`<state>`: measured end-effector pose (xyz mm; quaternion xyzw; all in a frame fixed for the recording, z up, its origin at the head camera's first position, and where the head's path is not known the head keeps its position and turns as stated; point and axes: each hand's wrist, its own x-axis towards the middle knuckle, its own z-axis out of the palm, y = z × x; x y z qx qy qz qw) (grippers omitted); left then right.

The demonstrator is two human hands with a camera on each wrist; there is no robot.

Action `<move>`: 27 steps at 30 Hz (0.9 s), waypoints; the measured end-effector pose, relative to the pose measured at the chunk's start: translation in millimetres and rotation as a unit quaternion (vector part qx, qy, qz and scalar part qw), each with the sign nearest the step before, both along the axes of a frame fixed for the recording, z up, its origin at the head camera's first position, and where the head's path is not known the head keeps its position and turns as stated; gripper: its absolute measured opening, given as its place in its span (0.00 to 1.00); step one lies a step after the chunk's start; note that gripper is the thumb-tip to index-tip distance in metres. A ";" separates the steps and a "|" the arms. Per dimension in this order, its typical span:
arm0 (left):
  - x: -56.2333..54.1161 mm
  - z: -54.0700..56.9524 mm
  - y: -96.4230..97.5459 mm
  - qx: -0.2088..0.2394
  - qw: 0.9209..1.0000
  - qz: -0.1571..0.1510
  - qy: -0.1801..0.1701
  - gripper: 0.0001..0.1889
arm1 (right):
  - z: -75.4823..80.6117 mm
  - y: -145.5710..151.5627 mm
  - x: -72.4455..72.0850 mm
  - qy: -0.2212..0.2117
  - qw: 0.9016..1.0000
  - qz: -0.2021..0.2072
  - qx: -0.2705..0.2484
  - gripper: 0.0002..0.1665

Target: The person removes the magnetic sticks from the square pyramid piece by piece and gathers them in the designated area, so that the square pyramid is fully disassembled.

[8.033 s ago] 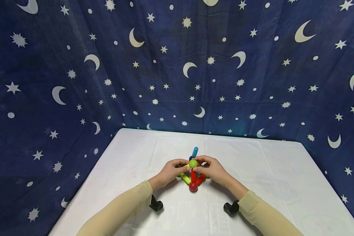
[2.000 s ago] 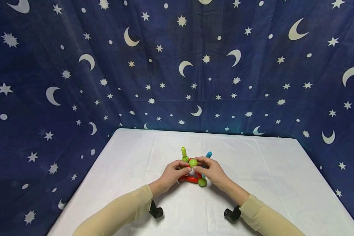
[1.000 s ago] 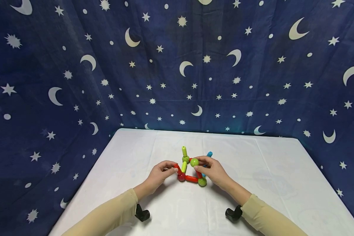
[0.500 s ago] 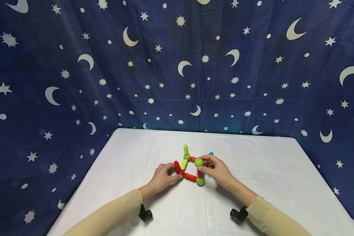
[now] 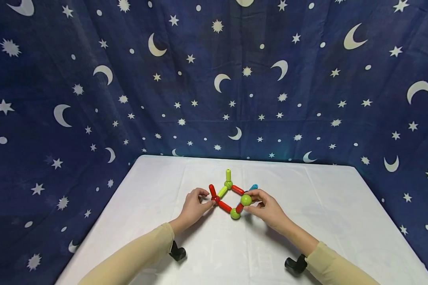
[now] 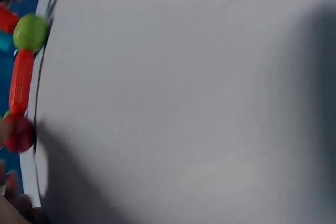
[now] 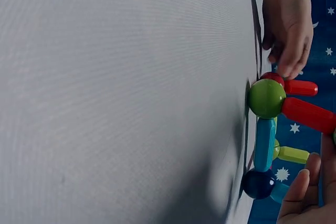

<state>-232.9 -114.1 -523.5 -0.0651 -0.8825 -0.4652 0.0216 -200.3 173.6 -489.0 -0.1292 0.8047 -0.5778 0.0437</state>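
A frame of magnetic building sticks and balls stands on the white table. Its base is a four-sided ring. My left hand pinches the red ball at the left corner, from which a red stick rises. Thumb and fingers of my right hand hold the upper green ball. A tilted red stick joins that ball to the front green corner ball. At the back corner, a yellow-green stick stands on another green ball. The dark blue ball is mostly hidden in the head view.
The white tabletop surrounds the frame. A dark blue curtain with moons and stars hangs behind and at the sides. Black wrist-worn devices sit under both wrists.
My left hand has moved from the upper ball to the upright red stick, then down to the red corner ball. The frame has turned clockwise; the right hand's ball has shifted right.
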 end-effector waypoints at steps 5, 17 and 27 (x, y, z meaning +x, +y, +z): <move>17.5 6.5 12.5 0.082 0.995 -0.054 0.031 0.10 | -1.2 5.1 0.4 0.003 1.000 -0.008 -0.013 0.26; 35.2 12.1 75.8 0.309 0.927 -0.156 -0.142 0.23 | -7.8 7.2 1.1 -0.055 0.996 -0.030 -0.064 0.30; 32.0 5.9 100.4 0.372 0.907 -0.113 -0.160 0.18 | -8.5 9.2 3.9 -0.058 0.995 -0.039 -0.065 0.30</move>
